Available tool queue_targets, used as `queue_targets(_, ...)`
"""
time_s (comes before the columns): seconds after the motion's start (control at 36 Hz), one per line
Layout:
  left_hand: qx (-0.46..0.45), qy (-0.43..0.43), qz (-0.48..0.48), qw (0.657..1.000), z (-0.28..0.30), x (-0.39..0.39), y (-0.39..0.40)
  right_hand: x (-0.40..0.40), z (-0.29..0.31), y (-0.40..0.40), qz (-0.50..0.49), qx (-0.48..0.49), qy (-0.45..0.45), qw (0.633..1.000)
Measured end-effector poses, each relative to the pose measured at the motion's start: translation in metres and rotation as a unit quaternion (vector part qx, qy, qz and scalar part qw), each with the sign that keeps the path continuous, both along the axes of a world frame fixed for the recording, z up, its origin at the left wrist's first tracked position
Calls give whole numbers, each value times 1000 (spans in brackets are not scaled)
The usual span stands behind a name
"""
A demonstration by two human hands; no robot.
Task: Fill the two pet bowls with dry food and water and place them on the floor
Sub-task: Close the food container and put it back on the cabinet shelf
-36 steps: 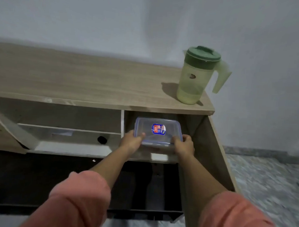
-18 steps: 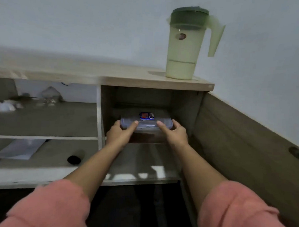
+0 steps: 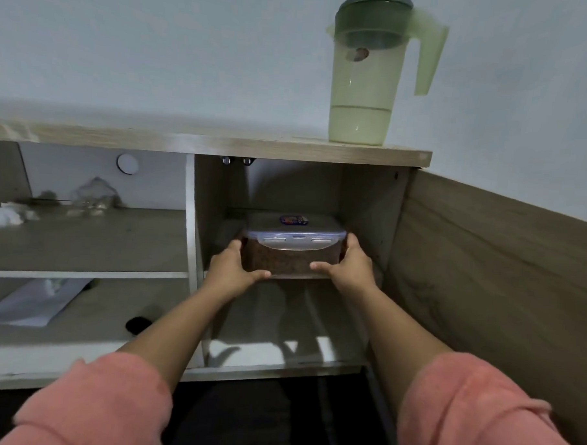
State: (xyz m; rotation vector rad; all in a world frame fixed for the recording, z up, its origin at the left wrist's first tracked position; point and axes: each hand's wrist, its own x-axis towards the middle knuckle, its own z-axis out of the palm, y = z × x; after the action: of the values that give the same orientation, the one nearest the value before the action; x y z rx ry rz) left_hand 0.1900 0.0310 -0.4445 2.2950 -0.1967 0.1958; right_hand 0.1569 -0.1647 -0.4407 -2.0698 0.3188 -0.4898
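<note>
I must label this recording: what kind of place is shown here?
Probably a room in a home: a low wooden cabinet against a plain wall, a green water pitcher on top, and a dry food container held in its open compartment.

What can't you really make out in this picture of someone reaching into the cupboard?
- Pet bowls: none in the head view; whether they sit out of frame is unknown.
- Food container: its far side and underside, hidden by its own body and by the left hand and right hand.
- Lid sticker: too small and foreshortened to read.
- Clutter on the left shelf: blurred and dim.
- Black object below: too dark to identify.
</note>
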Motion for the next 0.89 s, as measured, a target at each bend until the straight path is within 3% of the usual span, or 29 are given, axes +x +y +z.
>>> queue_targets(0.42, -16, -47, 51, 997, -17, 4, -10, 13, -23, -6, -30, -85, 11, 996)
queue_targets(0.89, -46, -79, 77, 993, -24, -1, -16, 15, -11, -12, -28, -60, 29, 997)
